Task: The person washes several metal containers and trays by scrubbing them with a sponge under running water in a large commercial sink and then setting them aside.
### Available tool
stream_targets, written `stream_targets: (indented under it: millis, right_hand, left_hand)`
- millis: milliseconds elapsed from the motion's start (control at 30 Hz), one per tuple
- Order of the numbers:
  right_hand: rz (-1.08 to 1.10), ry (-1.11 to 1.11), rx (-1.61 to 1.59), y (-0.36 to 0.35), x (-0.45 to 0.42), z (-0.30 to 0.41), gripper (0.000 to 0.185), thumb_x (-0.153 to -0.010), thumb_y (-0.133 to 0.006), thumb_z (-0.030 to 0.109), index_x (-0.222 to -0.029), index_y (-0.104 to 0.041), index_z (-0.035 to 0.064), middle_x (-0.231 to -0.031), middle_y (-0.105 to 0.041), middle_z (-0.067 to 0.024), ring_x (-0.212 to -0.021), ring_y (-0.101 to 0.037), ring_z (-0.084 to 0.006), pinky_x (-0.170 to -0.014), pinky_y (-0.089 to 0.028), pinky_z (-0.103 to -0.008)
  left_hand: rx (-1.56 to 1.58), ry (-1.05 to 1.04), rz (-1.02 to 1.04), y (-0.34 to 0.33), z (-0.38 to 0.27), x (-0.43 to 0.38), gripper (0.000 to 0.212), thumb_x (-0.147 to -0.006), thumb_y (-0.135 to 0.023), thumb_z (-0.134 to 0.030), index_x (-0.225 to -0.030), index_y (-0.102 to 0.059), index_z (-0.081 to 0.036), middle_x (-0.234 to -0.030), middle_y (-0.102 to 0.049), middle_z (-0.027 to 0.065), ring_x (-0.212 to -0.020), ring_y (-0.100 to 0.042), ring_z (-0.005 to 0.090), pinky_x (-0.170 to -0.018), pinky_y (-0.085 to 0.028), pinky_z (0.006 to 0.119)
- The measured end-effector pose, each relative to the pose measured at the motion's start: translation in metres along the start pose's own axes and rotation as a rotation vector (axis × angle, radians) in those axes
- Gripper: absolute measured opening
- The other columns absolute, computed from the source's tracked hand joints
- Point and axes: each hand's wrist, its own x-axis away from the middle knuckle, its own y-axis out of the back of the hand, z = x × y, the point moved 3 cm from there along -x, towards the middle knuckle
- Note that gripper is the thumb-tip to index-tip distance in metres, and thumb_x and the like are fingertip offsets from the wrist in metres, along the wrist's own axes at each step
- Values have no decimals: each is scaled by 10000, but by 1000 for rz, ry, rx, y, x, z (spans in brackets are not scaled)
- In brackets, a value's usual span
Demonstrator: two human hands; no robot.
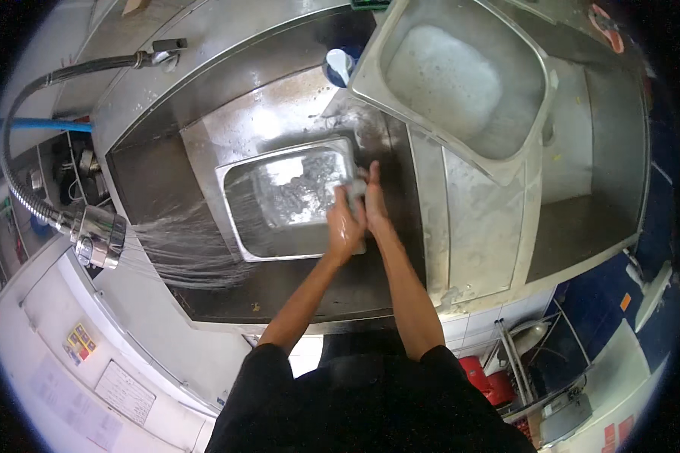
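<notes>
A shallow rectangular stainless steel pan lies in the sink basin, with rippling water inside it. My left hand, wet and blurred, is over the pan's right end. Close beside it is my right hand, its fingers stretched away from me. Something pale and blurred shows between the two hands; whether it is a held thing or part of the pan's rim I cannot tell. On the left, a spray head throws streams of water rightward toward the pan.
A larger steel pan holding cloudy water rests tilted across the sink's right divider. A blue container with a white handled utensil stands beside it. A second basin is at right. A flexible metal hose arches at left.
</notes>
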Motion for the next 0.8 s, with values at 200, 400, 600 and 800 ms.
stream_targets:
  millis: [200, 400, 600, 800]
  right_hand:
    - [-140, 401, 560, -22, 32, 19, 605, -901, -480, 623, -756, -624, 54, -619, -569, -38, -576, -479, -130, -536, -396, -330]
    - [-158, 645, 875, -29, 92, 64, 70, -753, -623, 67, -764, -587, 7, -551, -502, -129, -457, -474, -195, -478, -389, -342]
    - [-83, 733, 938, -27, 103, 70, 89, -758, -603, 35, -843, -603, 9, -542, -470, -118, -453, -452, -174, -479, -381, -325]
    - [-109, 742, 940, -7, 105, 83, 42, -761, -580, 4, -802, -571, -1, -577, -482, -137, -482, -454, -159, -493, -387, -332]
  left_hand:
    - [-451, -28, -209, 31, -18, -98, 327, -841, -615, -209, -1132, -550, -75, -847, -668, 188, -706, -636, 419, -619, -497, 492]
    - [-419, 307, -651, 113, 81, -72, 236, -923, -538, -233, -1043, -556, -30, -811, -656, 182, -678, -640, 372, -594, -494, 453]
    - [-451, -280, -321, 109, 31, -97, 198, -877, -576, -106, -1050, -559, -11, -1014, -623, 200, -871, -616, 360, -740, -480, 438]
    - [-443, -100, -184, 150, 126, -59, 255, -847, -594, -68, -1090, -533, -21, -966, -620, 208, -853, -602, 400, -706, -496, 433]
